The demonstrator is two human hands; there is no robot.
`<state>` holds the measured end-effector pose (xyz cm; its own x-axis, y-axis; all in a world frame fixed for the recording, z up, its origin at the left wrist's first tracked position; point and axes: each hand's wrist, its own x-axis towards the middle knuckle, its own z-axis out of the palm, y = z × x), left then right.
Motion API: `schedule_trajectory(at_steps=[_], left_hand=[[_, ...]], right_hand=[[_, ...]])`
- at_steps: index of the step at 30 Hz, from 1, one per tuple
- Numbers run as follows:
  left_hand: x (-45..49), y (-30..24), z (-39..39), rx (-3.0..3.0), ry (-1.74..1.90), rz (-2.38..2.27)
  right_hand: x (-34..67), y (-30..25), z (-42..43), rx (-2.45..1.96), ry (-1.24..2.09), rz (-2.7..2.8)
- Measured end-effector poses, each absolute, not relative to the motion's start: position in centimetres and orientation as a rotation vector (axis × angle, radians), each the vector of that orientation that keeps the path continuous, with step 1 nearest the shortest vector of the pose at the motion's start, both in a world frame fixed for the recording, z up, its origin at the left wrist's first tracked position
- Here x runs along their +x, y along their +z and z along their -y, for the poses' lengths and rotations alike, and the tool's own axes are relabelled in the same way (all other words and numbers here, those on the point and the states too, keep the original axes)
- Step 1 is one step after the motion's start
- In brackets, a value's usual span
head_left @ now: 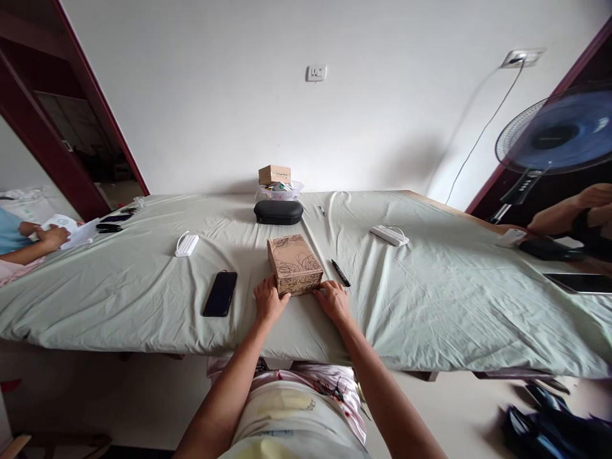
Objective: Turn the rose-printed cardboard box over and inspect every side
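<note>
Patterned cardboard box (295, 262) sits between left grip (271, 299) and right grip (335, 301).

Illumination: moderate, diffuse, apparently from the 3 o'clock side. The fan (554, 137) casts a soft-edged shadow on the pale wall (229, 115) at 2 o'clock; the 9 o'clock face of the carton (295, 262) is shaded. Doorway (90, 131) at 10 o'clock: dim, detail largely lost. Beneath the counter (430, 306) at 8 o'clock: heavy shade. Focus: carton print distinct; fan blades blurred; dark bundle (533, 427) at 4 o'clock smeared. Wide-angle distortion: door frames lean outward, counter ends stretched.
</note>
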<state>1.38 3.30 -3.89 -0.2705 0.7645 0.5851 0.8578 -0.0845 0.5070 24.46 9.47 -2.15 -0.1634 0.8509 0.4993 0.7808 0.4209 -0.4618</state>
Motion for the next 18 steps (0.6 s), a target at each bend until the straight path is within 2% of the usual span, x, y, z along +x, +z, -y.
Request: schedule_trajectory(at_steps=[3, 5, 11, 18], left_hand=[[1.5, -3.7, -3.1, -1.801, -1.108, 2.168], [1.4, -3.6, -3.1, -1.812, -1.11, 2.191], [0.4, -3.5, -3.1, -1.832, -1.547, 2.12], [0.8, -3.9, -3.1, -1.856, -1.866, 2.1]], right_hand=[[24.3, -1.7, -9.1, -1.396, 0.142, 2.015], [24.3, -1.3, -8.9, -1.378, 0.181, 2.073], [24.1, -0.7, -8.8, -1.174, 0.339, 2.086], [24.0, -0.7, -9.1, -1.012, 0.423, 2.097]])
